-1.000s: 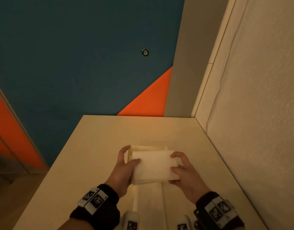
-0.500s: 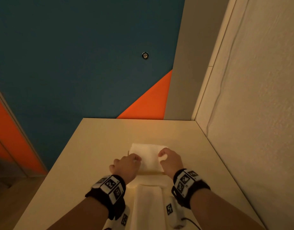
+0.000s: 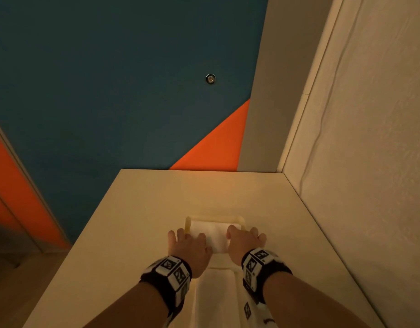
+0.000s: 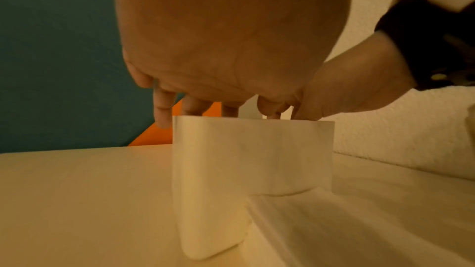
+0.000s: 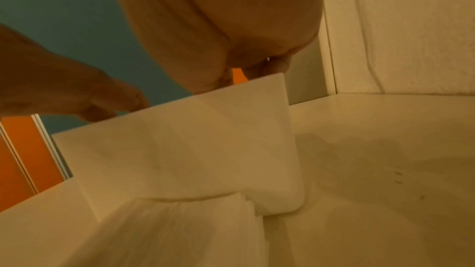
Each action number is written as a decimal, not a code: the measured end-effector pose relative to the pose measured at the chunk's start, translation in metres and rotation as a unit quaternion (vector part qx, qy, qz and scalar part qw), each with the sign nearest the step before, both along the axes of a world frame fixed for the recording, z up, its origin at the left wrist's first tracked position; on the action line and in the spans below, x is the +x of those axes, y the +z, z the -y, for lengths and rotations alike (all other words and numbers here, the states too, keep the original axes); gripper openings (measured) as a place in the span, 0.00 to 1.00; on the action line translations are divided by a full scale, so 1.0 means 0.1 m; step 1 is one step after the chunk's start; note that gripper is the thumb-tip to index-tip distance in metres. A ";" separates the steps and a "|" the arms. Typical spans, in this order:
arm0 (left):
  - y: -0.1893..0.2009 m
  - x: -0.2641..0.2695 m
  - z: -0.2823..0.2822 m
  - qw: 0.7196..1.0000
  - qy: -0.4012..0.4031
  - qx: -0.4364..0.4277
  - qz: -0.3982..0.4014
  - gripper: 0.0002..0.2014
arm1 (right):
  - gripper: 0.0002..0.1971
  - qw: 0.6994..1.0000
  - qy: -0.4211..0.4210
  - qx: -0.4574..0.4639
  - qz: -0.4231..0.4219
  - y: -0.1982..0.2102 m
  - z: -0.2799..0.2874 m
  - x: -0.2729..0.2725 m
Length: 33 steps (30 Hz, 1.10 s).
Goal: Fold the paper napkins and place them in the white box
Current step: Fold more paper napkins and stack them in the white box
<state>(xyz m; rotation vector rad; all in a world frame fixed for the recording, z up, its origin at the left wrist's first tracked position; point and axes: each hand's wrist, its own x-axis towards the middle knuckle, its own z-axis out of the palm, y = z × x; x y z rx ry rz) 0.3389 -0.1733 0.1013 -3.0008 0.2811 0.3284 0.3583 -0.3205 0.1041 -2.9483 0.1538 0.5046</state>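
One white box [image 3: 240, 219] on the table [image 3: 138, 209]. One folded napkin [image 3: 216, 235] inside it, pressed by two hands: left hand [image 3: 188, 249], right hand [image 3: 243, 242], fingers extended. One napkin stack [image 3: 213, 294] just nearer than the box.

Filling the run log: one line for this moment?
step: napkin into white box | left hand, right hand: pressing napkin | table

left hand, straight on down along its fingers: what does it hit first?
Probably the folded napkin in the white box: the left hand points its fingers down into the box, over its near wall. Contact is hidden, so depth is uncertain.
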 end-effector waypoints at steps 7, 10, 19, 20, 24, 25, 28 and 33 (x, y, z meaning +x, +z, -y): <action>0.00 0.05 -0.03 0.997 -0.070 0.022 0.018 0.26 | 0.16 0.990 0.073 -0.070 0.099 -0.05 -0.04 -0.03; -0.04 0.11 -0.02 0.995 -0.096 0.001 -0.019 0.25 | 0.21 0.986 0.142 -0.046 0.081 -0.09 -0.05 -0.02; -0.03 0.13 -0.03 0.990 -0.101 0.032 -0.098 0.24 | 0.25 0.967 0.214 -0.116 -0.075 -0.11 0.00 -0.01; -0.02 0.13 -0.02 0.990 -0.097 0.029 -0.100 0.24 | 0.25 0.967 0.214 -0.114 -0.075 -0.11 0.00 0.00; -0.02 0.13 -0.03 0.990 -0.095 0.022 -0.104 0.23 | 0.24 0.974 0.202 -0.081 -0.070 -0.02 0.00 -0.03; -0.02 0.12 -0.04 0.992 -0.086 0.006 -0.097 0.24 | 0.24 0.980 0.186 -0.053 -0.047 0.00 0.01 -0.05; -0.04 0.04 -0.08 0.995 -0.046 -0.080 -0.036 0.33 | 0.17 0.982 0.058 0.106 0.147 0.03 0.07 -0.12; -0.30 -0.37 -0.18 0.897 0.067 -0.397 0.180 0.24 | 0.09 0.895 -0.131 0.373 0.206 0.00 0.21 -0.49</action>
